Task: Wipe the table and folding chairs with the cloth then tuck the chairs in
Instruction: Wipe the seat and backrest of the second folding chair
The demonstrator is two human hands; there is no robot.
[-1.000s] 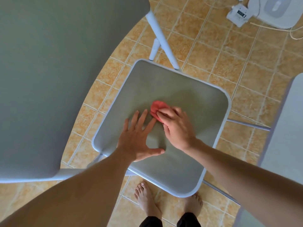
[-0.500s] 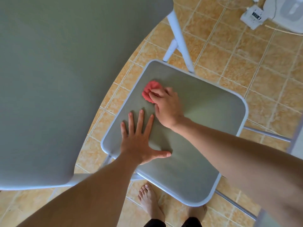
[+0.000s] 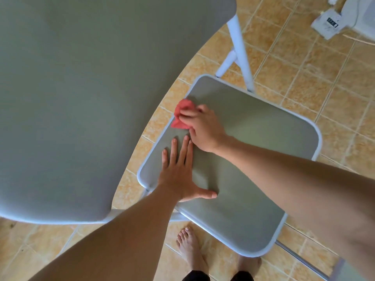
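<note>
Right hand (image 3: 205, 129) bunches the red cloth (image 3: 181, 116) against the chair seat (image 3: 253, 159) at its far-left edge. Left hand (image 3: 178, 175), fingers spread, lies flat on the seat's left side, beside the counter (image 3: 91, 98).

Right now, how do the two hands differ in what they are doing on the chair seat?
The left hand lies flat and open, fingers spread, empty; the right hand is curled, pressing the red cloth. The left hand sits nearer the person; the right hand reaches to the seat's far left edge. Both rest on the chair seat.
</note>
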